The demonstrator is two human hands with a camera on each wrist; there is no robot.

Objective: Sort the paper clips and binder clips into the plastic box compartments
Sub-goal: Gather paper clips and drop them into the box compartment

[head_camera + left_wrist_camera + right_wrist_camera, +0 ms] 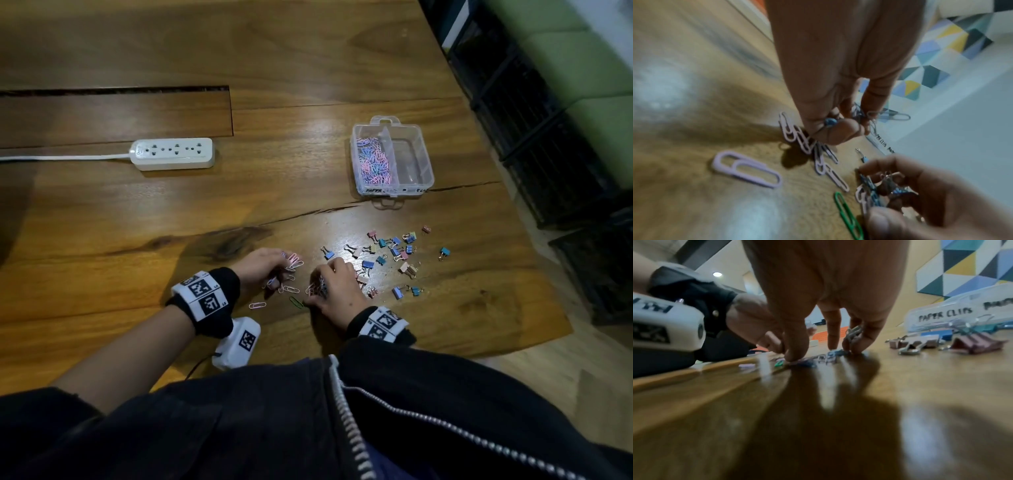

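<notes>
Wood-grain counter (308, 61) fills the head view, with a white power strip (173, 153) at about 10 o'clock and a clear box (424, 161) at 1 o'clock from the hands. Its left compartment holds a heap of pink and blue paper clips (373, 163); the right one looks bare. Binder clips (394, 251) in blue, pink and yellow lie scattered between the box and the right hand (337, 286). Both hands sit low at the near edge, palms down, wrists banded with black-and-white markers. The left hand (262, 269) curls its fingers (840, 129) round a small bunch of clips, some poking out at 2 o'clock from its knuckles, fingertips just above the wood. The right hand is arched over the counter, its fingers (797, 344) pressing down on loose clips and clamped on a cluster of blue and silver ones. More loose clips lie between the two hands, among them a pink clip (257, 305) and a green clip (296, 302) near the right thumb.
</notes>
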